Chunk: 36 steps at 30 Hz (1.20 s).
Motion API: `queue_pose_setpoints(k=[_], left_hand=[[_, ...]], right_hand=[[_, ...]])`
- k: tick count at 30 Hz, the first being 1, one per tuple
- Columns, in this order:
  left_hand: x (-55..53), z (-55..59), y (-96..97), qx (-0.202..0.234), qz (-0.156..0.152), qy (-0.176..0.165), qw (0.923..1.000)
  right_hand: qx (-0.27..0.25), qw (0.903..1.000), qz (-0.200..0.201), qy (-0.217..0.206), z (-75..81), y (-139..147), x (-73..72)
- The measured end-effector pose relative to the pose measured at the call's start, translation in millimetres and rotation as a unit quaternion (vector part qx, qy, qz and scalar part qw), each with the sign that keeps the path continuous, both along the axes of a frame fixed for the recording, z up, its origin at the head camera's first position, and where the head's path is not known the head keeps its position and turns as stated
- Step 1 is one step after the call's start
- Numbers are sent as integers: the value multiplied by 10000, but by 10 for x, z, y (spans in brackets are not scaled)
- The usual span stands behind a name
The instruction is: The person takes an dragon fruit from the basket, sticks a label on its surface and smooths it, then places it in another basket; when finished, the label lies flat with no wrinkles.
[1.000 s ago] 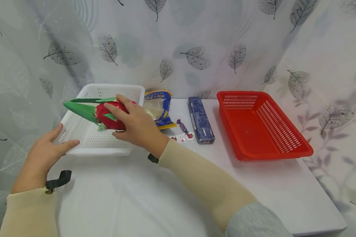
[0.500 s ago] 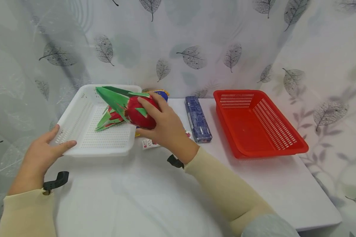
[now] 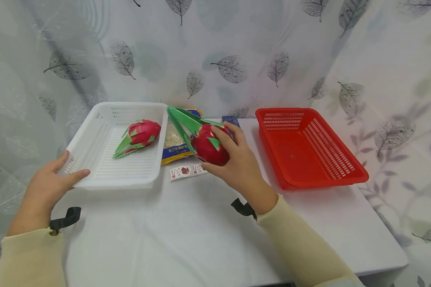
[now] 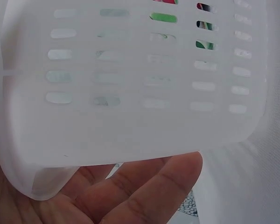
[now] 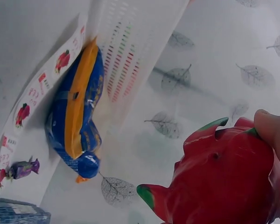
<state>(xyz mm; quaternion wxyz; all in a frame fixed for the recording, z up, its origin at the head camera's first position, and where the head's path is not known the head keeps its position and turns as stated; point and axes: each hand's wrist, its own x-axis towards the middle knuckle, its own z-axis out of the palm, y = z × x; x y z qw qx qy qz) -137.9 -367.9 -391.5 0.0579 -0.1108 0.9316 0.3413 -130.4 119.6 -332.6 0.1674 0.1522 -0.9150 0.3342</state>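
Note:
My right hand [image 3: 242, 167] grips a red dragon fruit [image 3: 210, 145] with long green leaf tips pointing up and left. It is held over the table between the two baskets, and its round red end [image 5: 224, 177] fills the lower right of the right wrist view. My left hand [image 3: 48, 189] holds the near left corner of a white plastic basket [image 3: 118, 182], thumb at the rim. In the left wrist view its fingers [image 4: 163, 186] curl under the basket's edge. A second dragon fruit [image 3: 141, 133] lies inside the white basket.
Between the baskets lie a blue and yellow pasta bag [image 3: 174, 150], a strip of printed labels [image 3: 186, 171], a purple wrapped candy [image 5: 23, 169] and a dark blue box [image 3: 231, 119]. To the right stands a red plastic basket [image 3: 291, 159]. A leaf-print curtain [image 3: 147, 48] hangs behind.
My right hand has carried the dragon fruit rightward, from over the white basket to past the pasta bag. The second dragon fruit has come into view. My left hand keeps its hold.

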Motion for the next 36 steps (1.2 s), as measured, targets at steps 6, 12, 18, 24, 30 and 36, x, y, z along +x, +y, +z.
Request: queue_pose_setpoints(k=[6,12,18,24,30,36], left_hand=[[-7,-7,-8,68,7,-22,10000],[3,-38,-28,138,0,-53,9999],[14,-61,-32,55,39,-39,10000],[33,-29,-9,26,73,-85,9999],[22,-15,0,42,18,-77,10000],[31,19,21,18,-2,-43,10000]], right_hand=[[88,9995,-297,-102,-112,204,96],[299,9986,-412,-148,-201,336,174],[372,9959,-568,-605,-267,401,254],[495,9887,-735,-1211,-327,433,324],[676,9837,-724,-1503,-398,464,371],[794,9779,-663,-1816,-489,473,392]])
